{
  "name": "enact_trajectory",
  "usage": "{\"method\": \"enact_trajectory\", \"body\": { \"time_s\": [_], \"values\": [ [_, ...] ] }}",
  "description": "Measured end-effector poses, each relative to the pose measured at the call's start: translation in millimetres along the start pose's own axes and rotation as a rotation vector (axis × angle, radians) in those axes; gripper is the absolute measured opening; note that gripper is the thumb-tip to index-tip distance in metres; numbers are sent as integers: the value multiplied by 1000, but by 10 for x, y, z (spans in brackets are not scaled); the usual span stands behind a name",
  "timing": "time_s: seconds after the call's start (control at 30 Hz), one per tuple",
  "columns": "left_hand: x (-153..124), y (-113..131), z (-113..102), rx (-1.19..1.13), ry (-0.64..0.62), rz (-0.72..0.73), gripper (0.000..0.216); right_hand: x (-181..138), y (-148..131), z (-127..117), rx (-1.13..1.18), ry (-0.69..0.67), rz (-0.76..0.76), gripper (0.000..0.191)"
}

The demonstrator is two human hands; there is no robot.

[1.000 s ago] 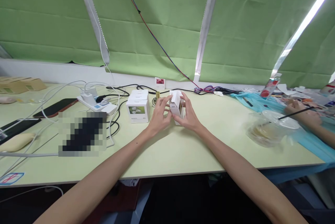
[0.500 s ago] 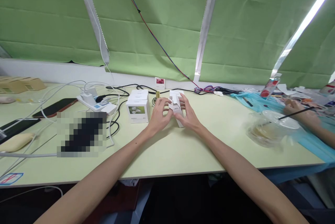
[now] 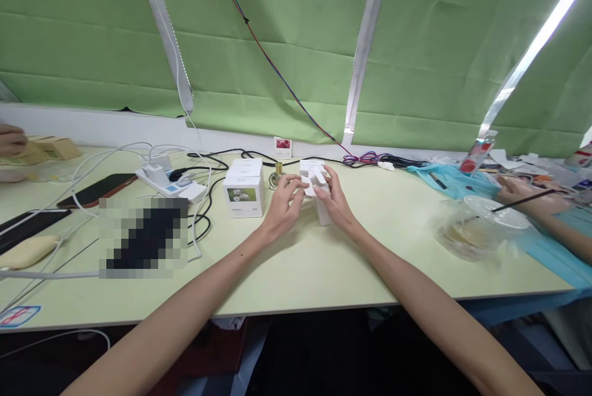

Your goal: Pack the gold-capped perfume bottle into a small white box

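A small white cardboard box (image 3: 322,212) stands upright on the table in front of me, its top flaps raised. My right hand (image 3: 340,203) is closed around its right side, thumb near the top. With bent fingers, my left hand (image 3: 284,206) pinches a flap at the box's upper left. Just behind it is another white box (image 3: 311,165), partly covered. A small bottle with a gold cap (image 3: 278,169) stands beyond my left fingers. Left of that hand sits a row of white boxes (image 3: 243,200), the front one printed with white flowers.
On the left lie a power strip (image 3: 169,186), cables, phones (image 3: 99,189) and a blurred dark object (image 3: 148,235). A bagged cup with a straw (image 3: 481,229) stands at right, near another person's hand (image 3: 522,195). A second person's hand (image 3: 12,140) is at far left.
The box top has turned and its flaps stand differently; my right thumb has moved up to them. Another person's hand has appeared at far left.
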State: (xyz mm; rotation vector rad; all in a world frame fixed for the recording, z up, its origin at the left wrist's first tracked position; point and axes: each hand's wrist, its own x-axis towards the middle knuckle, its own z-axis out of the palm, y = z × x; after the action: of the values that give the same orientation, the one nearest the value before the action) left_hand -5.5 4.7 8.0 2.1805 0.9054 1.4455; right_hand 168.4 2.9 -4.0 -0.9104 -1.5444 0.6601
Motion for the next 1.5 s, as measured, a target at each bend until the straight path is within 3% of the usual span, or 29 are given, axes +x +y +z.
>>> {"method": "enact_trajectory", "body": {
  "time_s": [0.17, 0.47, 0.9, 1.5],
  "values": [
    [4, 22, 0, -33, 34, -32, 23, 8, -14, 17, 51, 32, 94, 72],
    [19, 25, 32, -50, 92, -46, 25, -8, 24, 40, 123, 57, 88, 57],
    [27, 59, 23, -26, 57, -174, 35, 18, 71, 84, 227, 52, 104, 58],
    [3, 127, -8, -36, -85, -268, 48, 23, 73, 54, 351, 91, 137, 55]
  ]
}}
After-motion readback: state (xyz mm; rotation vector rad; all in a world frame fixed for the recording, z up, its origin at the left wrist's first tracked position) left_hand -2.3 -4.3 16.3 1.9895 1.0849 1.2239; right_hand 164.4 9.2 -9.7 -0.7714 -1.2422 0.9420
